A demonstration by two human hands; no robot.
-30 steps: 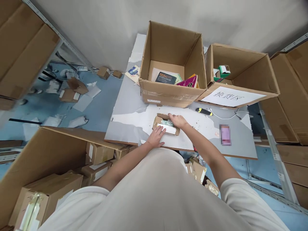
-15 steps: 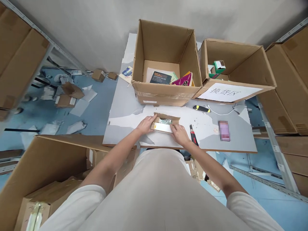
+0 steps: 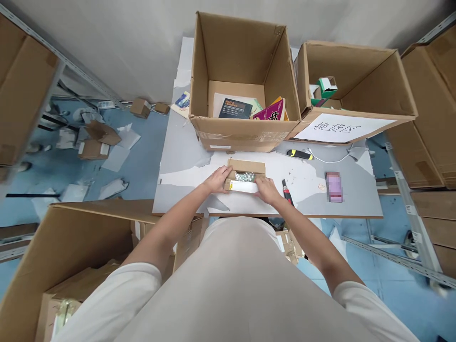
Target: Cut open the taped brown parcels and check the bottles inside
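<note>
A small cardboard box point(image 3: 245, 165) lies on the table in front of me with its lid flap raised. Inside it shows a green thing in clear, shiny wrapping point(image 3: 245, 177), its kind unclear. A white label with a yellow mark covers much of the box's front. My left hand point(image 3: 218, 180) grips the box's left end, and my right hand point(image 3: 267, 190) is closed around its right end; some fingertips are hidden. Just right of my right hand lies a red and black utility knife point(image 3: 288, 194).
Behind stand a large open carton point(image 3: 245, 130) with books and another carton point(image 3: 359, 107) with a handwritten sign. A yellow and black utility knife point(image 3: 299, 154), a white cable point(image 3: 331, 161) and a blurred pink thing point(image 3: 334, 186) lie rightward. A big carton point(image 3: 81, 237) stands at lower left.
The small box's lid flap stands more visible and more of the inside shows. Both hands remain at its ends. My view has shifted slightly.
</note>
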